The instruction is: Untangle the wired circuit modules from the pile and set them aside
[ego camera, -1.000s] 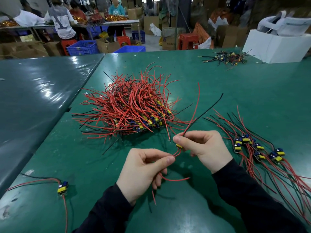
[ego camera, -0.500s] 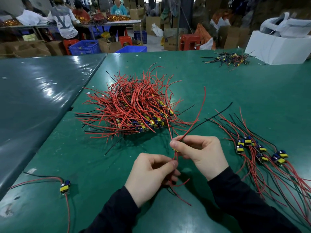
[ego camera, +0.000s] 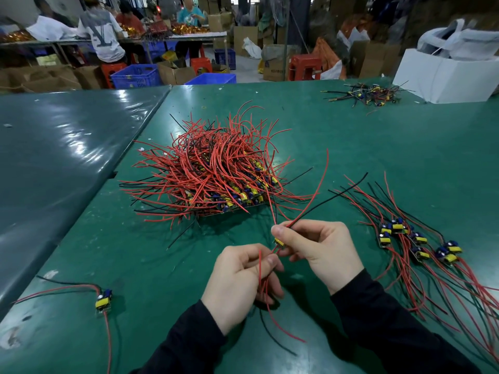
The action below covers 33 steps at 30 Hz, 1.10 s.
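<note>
Hands now closer together than a second ago. Right hand (ego camera: 321, 252) pinches small yellow module (ego camera: 279, 242), its upper wires fanning toward 12 o'clock; left hand (ego camera: 239, 279) grips lower red leads, which have gathered straighter. Judging by this, module looks nearly free of pile (ego camera: 213, 174) at 11 o'clock. Sorted row (ego camera: 421, 244) waits at 3 o'clock on tabletop (ego camera: 405, 147).

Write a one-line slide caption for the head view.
Both hands, left and right, hold one wired module before the pile.
</note>
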Motion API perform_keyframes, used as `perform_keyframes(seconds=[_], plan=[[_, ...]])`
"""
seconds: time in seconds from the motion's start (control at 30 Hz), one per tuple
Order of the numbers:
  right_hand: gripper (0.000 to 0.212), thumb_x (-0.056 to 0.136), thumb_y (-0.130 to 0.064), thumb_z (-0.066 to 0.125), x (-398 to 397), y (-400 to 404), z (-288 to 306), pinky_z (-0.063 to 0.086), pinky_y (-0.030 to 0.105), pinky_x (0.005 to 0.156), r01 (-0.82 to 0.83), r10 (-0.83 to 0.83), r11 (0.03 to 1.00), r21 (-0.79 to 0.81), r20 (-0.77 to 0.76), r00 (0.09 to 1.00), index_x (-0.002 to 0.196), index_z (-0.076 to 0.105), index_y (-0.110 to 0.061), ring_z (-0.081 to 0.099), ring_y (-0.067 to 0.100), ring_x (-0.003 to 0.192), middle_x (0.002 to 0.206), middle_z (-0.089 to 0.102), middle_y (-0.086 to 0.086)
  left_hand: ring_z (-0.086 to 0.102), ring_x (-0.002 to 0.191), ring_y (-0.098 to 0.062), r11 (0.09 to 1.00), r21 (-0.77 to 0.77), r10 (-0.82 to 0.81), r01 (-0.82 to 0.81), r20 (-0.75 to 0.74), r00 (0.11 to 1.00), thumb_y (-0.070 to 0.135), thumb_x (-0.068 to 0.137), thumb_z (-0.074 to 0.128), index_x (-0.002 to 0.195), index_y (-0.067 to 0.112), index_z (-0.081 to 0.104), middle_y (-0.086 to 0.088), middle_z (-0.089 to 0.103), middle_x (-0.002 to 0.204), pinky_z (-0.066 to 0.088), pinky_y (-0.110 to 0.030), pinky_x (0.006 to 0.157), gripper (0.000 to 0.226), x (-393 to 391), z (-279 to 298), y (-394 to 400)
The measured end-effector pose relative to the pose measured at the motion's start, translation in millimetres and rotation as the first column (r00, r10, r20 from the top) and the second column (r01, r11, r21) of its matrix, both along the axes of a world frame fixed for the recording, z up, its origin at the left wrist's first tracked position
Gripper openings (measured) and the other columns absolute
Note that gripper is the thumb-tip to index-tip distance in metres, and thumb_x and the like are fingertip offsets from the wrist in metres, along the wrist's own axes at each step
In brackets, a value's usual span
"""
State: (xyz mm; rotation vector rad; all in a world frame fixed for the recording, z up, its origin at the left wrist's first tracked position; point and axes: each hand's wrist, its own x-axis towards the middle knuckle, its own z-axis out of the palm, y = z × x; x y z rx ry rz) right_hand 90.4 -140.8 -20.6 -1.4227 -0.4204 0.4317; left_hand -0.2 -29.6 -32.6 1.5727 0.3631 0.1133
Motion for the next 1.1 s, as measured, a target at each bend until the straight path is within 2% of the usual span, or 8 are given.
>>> perform_keyframes(seconds=[0.17, 0.27, 0.43, 0.6, 0.73, 0.8, 0.97, 1.1], plan=[[0.022, 0.052, -0.036, 0.077, 2.0, -1.5, 0.3, 0.044, 0.016, 0.046, -0.026, 0.027, 0.999, -0.024, 0.039, 0.999, 0.06, 0.074, -0.016, 0.062, 0.012, 0.049, 0.06, 0.067, 0.002, 0.06, 0.045, -0.021, 1.0, 0.021, 0.017, -0.017, 0.01, 1.0, 0.007, 0.095, 0.05, 0.071, 0.005, 0.06, -0.009, 0.059, 0.049, 0.046, -0.023, 0.044, 0.027, 1.0, -0.1, -1.6], [0.025, 0.05, -0.039, 0.077, 0.4, -0.3, -1.3, 0.046, 0.017, 0.048, -0.041, 0.041, 0.999, -0.003, 0.085, 0.996, 0.062, 0.075, -0.017, 0.06, 0.014, 0.052, 0.063, 0.068, 0.006, 0.061, 0.043, -0.022, 0.998, -0.059, 0.031, -0.032, -0.029, 0.999, 0.006, 0.096, 0.049, 0.07, 0.003, 0.057, -0.009, 0.055, 0.045, 0.042, -0.021, 0.041, 0.027, 0.5, 1.2, -1.5], [0.019, 0.057, -0.031, 0.076, 2.7, -1.6, 1.9, 0.045, 0.016, 0.049, -0.045, 0.039, 0.998, 0.05, 0.119, 0.992, 0.064, 0.076, -0.014, 0.056, 0.006, 0.05, 0.062, 0.065, 0.005, 0.063, 0.047, -0.02, 0.994, -0.111, 0.001, 0.004, 0.039, 0.999, 0.015, 0.094, 0.052, 0.073, 0.004, 0.062, -0.009, 0.06, 0.05, 0.049, -0.023, 0.043, 0.026, 1.5, 2.7, -2.9], [0.019, 0.057, -0.033, 0.076, 0.1, -2.1, 2.7, 0.043, 0.015, 0.051, -0.105, 0.1, 0.994, 0.029, 0.152, 0.983, 0.063, 0.075, -0.015, 0.052, 0.006, 0.052, 0.064, 0.066, 0.004, 0.059, 0.045, -0.017, 0.963, -0.256, -0.08, 0.084, 0.024, 0.996, 0.031, 0.076, 0.057, 0.064, 0.009, 0.069, -0.008, 0.059, 0.05, 0.048, -0.02, 0.04, 0.027, 0.5, 5.4, 2.6], [0.014, 0.06, -0.028, 0.075, 2.5, -2.8, 3.9, 0.045, 0.015, 0.051, -0.053, 0.044, 0.995, 0.079, 0.113, 0.993, 0.064, 0.076, -0.015, 0.056, 0.005, 0.054, 0.063, 0.068, -0.001, 0.055, 0.041, -0.015, 0.981, -0.182, -0.055, 0.067, 0.072, 0.996, 0.033, 0.076, 0.058, 0.065, 0.01, 0.067, -0.006, 0.055, 0.049, 0.044, -0.02, 0.039, 0.026, 0.7, 2.6, -0.5], [0.004, 0.065, -0.022, 0.074, 5.1, -3.5, 5.1, 0.045, 0.014, 0.05, 0.008, -0.019, 0.995, 0.097, 0.114, 0.993, 0.064, 0.076, -0.018, 0.058, 0.005, 0.051, 0.059, 0.067, -0.002, 0.049, 0.038, -0.014, 0.975, -0.203, -0.067, 0.084, 0.089, 0.994, 0.032, 0.075, 0.059, 0.068, 0.011, 0.067, -0.002, 0.049, 0.049, 0.043, -0.02, 0.039, 0.024, 0.5, 1.6, -4.2], [0.009, 0.062, -0.025, 0.074, 4.0, -4.3, 7.9, 0.044, 0.013, 0.052, 0.003, -0.028, 0.987, 0.158, 0.159, 0.987, 0.067, 0.076, -0.018, 0.058, 0.005, 0.053, 0.062, 0.067, -0.003, 0.038, 0.039, -0.008, 0.912, -0.387, -0.129, 0.139, 0.051, 0.99, 0.035, 0.076, 0.058, 0.069, 0.013, 0.071, 0.004, 0.037, 0.05, 0.046, -0.022, 0.041, 0.026, -0.2, 6.1, -3.0], [0.008, 0.062, -0.023, 0.074, 1.1, -4.3, 8.3, 0.045, 0.015, 0.053, -0.09, 0.059, 0.982, 0.164, 0.189, 0.98, 0.067, 0.076, -0.016, 0.056, 0.004, 0.056, 0.068, 0.069, -0.003, 0.038, 0.039, -0.007, 0.758, -0.638, -0.187, 0.138, -0.01, 0.982, 0.032, 0.078, 0.056, 0.073, 0.008, 0.074, 0.005, 0.036, 0.049, 0.046, -0.021, 0.043, 0.03, 1.6, 8.8, 1.3]])
